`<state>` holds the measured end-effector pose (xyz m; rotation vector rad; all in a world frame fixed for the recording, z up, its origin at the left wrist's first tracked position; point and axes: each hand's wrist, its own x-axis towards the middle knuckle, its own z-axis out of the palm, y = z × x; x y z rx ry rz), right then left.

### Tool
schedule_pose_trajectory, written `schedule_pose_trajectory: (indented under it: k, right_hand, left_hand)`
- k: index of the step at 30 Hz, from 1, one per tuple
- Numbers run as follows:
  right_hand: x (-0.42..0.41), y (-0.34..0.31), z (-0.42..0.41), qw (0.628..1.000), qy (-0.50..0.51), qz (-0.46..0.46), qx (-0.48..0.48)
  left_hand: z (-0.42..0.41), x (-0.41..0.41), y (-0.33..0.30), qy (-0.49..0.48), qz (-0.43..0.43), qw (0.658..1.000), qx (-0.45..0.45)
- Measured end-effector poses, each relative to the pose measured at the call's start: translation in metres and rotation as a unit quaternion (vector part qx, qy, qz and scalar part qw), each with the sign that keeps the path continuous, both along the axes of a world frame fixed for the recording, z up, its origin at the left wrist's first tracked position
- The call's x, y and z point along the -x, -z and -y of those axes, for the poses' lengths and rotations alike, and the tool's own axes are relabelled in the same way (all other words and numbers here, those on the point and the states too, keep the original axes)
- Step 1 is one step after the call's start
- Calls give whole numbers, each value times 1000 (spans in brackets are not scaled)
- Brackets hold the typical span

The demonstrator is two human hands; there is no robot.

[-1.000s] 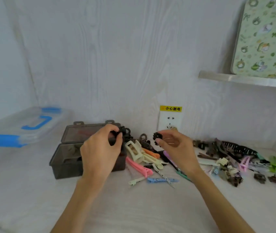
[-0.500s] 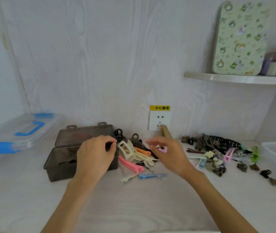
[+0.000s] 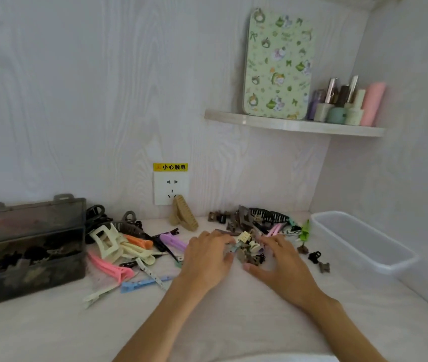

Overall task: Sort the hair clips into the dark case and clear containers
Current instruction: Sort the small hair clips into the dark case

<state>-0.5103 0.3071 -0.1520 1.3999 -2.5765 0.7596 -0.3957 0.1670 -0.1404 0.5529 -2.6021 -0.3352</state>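
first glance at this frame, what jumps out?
Both hands, left and right, flank a heap of small clips mid-table. Left of them lie bigger clips, a pink one nearest the open dark case. A clear bin sits at far right.

Both forearms are bare, without sleeves. The left hand and the right hand wear no gloves. The fingernails are short and plain.

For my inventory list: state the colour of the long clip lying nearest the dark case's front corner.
Pink: the long clip beside the dark case, seen in the head view.
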Motion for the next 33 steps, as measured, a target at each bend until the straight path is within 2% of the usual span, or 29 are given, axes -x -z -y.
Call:
schedule_pose_trajectory:
  k: [5, 7, 10, 11, 14, 16, 20, 28, 33]
  right_hand:
    - [2, 1, 3, 1000, -24, -14, 14]
    - [3, 1, 3, 999, -35, -2, 24]
    - [3, 2, 8, 997, -60, 4, 48]
    - [2, 1, 10, 996, -74, 7, 53]
    - [-2, 0, 11, 992, -98, 30, 70]
    - [-2, -1, 11, 994, -89, 15, 69]
    - [-5, 1, 12, 997, -60, -34, 43]
    - [-14, -2, 8, 996, -82, -10, 45]
    - [-12, -7, 9, 996, -77, -29, -31]
  left_hand:
    - [24, 3, 6, -140, -40, 989, 19]
    - [28, 1, 6, -160, -50, 986, 22]
    - [17, 4, -3, -74, -117, 989, 49]
    - [11, 4, -7, -30, -122, 992, 31]
    - [-6, 5, -8, 66, -21, 997, -25]
    - [-4, 3, -2, 79, 23, 996, -21]
    - [10, -10, 0, 72, 40, 993, -82]
    - [17, -17, 5, 92, 38, 986, -130]
    - [20, -16, 2, 115, 28, 976, -184]
